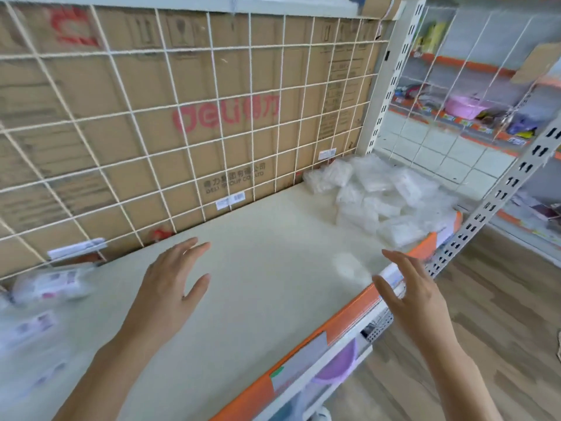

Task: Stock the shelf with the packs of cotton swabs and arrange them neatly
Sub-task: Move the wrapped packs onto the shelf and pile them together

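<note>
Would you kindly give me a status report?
Left hand, right hand open, empty. Swab packs heaped untidily at right end of shelf. Other packets far left, not obstructing.

**Shelf carrying packs at both ends**

The pale shelf (pixel 243 293) is showing a bare middle behind its orange front strip (pixel 349 317). A loose heap of clear packs of cotton swabs (pixel 379 196) is lying in the far right corner and reaching the front edge. One blurred single pack (pixel 349 265) is sitting near it. Pink-labelled packs (pixel 51 284), also blurred, are lying at the left end beside the wire grid (pixel 188 153) at the back.
</note>
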`<state>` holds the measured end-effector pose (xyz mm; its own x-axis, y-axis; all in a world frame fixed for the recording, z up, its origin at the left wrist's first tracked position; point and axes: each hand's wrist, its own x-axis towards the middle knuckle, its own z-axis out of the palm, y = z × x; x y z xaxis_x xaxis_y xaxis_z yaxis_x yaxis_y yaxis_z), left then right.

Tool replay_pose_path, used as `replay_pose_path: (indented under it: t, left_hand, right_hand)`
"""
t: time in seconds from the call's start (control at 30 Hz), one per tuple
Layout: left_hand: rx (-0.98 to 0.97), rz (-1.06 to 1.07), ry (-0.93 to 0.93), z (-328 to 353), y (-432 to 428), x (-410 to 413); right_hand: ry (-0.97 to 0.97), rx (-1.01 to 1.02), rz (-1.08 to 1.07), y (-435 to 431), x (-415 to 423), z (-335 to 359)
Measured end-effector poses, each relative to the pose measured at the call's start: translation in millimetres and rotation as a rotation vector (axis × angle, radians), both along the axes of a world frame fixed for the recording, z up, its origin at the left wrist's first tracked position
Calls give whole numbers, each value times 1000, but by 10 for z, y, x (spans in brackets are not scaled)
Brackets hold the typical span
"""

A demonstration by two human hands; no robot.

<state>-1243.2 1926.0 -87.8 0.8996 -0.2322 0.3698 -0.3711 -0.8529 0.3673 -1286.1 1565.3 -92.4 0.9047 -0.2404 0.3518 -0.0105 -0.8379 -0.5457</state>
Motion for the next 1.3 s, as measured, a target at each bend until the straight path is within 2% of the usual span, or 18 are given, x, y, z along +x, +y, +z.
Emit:
replay_pose_path:
  t: [0.23,0.43,0.9,1.07,1.3]
  left_hand:
    - [41,181,-21,70,638,-636]
    - [41,429,-67,181,1078,-1208]
    - [56,1048,-96,280,1234,-2778]
    - [40,1182,-96,265,1288,-3202]
    - [3,1274,-64,193,1634,-3601]
  right_hand:
    - [-4,-27,204,558,13,36]
    - [-76,-55,409,1114,265,165]
    - [-76,-47,1042,2405,415,302]
    - [-81,-48,1227,2856,261,340]
    - [-88,-22,1369,3494,-10,415]
